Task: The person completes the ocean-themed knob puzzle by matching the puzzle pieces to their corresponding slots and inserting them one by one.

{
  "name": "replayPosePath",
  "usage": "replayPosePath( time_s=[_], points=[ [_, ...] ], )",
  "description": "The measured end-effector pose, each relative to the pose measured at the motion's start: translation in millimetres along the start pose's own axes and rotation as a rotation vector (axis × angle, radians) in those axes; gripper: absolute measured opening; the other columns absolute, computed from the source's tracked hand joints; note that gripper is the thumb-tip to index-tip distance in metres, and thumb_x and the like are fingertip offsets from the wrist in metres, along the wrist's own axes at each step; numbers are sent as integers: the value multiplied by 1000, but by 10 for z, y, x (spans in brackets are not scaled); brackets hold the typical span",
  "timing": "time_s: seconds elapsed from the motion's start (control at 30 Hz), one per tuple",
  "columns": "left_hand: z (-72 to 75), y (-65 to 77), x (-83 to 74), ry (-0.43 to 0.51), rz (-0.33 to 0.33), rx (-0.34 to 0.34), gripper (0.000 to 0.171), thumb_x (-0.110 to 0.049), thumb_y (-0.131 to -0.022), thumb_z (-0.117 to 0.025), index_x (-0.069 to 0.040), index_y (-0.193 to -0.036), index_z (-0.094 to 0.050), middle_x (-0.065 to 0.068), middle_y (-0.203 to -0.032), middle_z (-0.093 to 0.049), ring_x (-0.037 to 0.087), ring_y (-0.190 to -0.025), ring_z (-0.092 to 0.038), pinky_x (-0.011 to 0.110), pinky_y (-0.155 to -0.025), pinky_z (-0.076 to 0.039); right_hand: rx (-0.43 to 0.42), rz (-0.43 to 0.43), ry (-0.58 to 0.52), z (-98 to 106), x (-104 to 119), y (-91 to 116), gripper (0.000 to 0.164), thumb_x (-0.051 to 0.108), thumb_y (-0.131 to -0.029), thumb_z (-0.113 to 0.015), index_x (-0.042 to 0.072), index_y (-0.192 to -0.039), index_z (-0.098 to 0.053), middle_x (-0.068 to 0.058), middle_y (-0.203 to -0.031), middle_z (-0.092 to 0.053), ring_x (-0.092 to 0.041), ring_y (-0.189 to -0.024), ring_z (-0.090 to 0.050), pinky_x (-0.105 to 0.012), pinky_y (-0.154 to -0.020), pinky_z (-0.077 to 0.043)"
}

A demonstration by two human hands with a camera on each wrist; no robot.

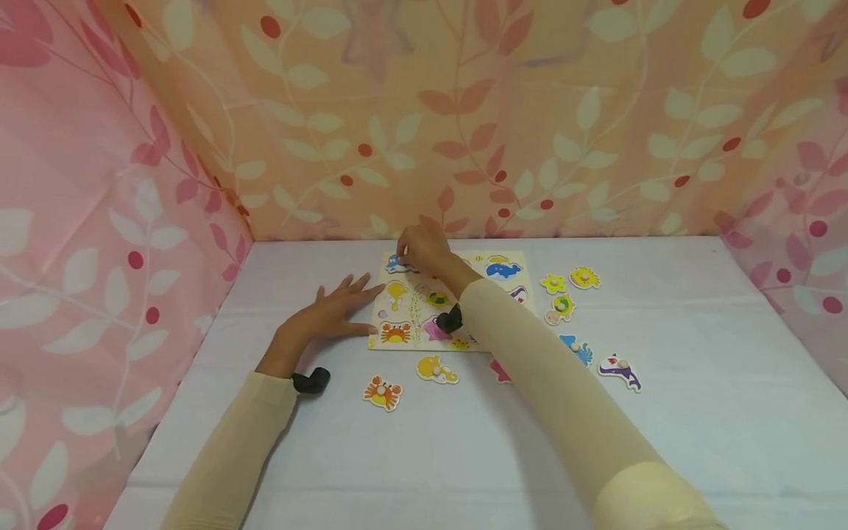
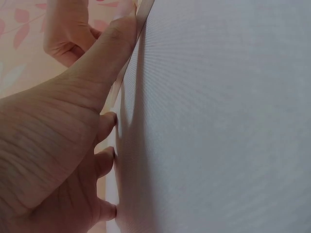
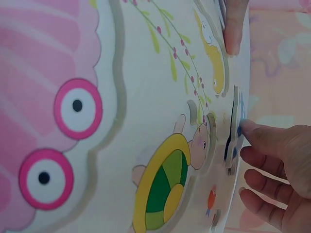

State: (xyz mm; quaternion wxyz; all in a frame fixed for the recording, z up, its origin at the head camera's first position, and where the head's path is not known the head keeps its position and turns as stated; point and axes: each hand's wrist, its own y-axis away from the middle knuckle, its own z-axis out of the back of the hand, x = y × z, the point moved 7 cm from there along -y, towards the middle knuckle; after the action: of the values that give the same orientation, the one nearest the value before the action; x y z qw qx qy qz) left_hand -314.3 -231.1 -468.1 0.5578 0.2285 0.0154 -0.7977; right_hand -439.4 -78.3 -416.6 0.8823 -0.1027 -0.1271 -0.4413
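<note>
A wooden puzzle board (image 1: 400, 315) with sea-animal pictures lies on the table. My right hand (image 1: 427, 252) is at its far left corner, thumb and fingers pinching a blue puzzle piece (image 1: 396, 263). From the right wrist view, that piece (image 3: 233, 131) shows nearly edge-on at the board's far side; its knob is mostly hidden by the fingertips. My left hand (image 1: 334, 313) has its fingers spread, thumb and index finger touching the board's left edge. In the left wrist view, the left hand's (image 2: 73, 111) other fingertips rest on the tablecloth.
Nearer me lie a crab piece (image 1: 382, 394), a seahorse piece (image 1: 437, 369) and a pink piece (image 1: 500, 372) partly behind the right sleeve. To the right are starfish (image 1: 553, 283), fish (image 1: 584, 277), turtle (image 1: 563, 305), octopus (image 1: 583, 353) and purple dolphin-like (image 1: 620, 370) pieces. Patterned curtains surround the table.
</note>
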Motion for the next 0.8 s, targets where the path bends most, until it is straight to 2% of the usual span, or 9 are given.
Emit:
replayPosePath(
  time_s=[0.43,0.8],
  points=[
    [8,23,8,7,-2,9,92,-66,-84,-70,-41,-160,-25,3,-171,-8,36,-156,5,78,-110,7,10,11,40,-7,41,13,11,25,-93,-77,18,-100,-81,3,-107,-70,-16,-99,-61,-34,-91,-50],
    [-8,-5,15,10,-6,10,92,-66,-84,-70,-41,-160,-26,2,-171,-8,36,-156,5,78,-110,7,-8,18,13,-5,18,10,12,22,-92,-78,15,-101,-82,1,-102,-70,-16,-93,-61,-33,-87,-51]
  ],
)
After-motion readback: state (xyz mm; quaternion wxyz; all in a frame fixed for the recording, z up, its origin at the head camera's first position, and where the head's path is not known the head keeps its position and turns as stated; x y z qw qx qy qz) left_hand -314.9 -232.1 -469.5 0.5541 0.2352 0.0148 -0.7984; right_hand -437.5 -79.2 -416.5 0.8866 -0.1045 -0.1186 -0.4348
